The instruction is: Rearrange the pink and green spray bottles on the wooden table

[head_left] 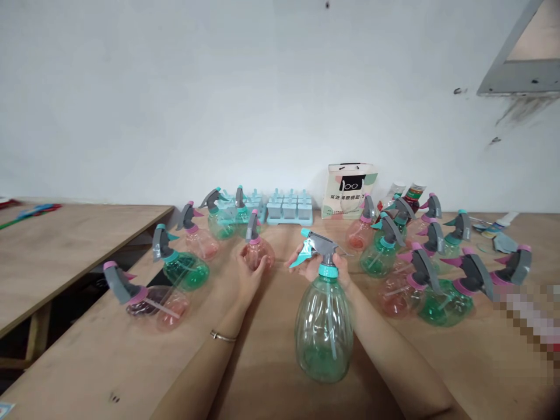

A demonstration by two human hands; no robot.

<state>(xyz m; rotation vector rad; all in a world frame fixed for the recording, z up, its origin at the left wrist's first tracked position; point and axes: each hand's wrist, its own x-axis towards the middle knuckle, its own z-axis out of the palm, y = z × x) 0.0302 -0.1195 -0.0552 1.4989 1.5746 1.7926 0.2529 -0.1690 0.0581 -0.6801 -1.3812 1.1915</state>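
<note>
My left hand (248, 275) is closed around the body of a pink spray bottle (263, 255) with a grey and pink trigger head, standing on the table. In front of me, a larger-looking green spray bottle (324, 332) hangs upright with its bottom toward me. My right hand (342, 272) grips it from behind at the neck, just under the grey and teal trigger head. Part of that hand is hidden by the bottle. A thin straw shows through the clear green body.
Several pink and green spray bottles stand in a left group (186, 271) and a right group (444, 300) on the wooden table (271, 356). At the back are blue ice-pop moulds (289, 208), a paper bag (336, 201) and a dark red bottle (413, 199).
</note>
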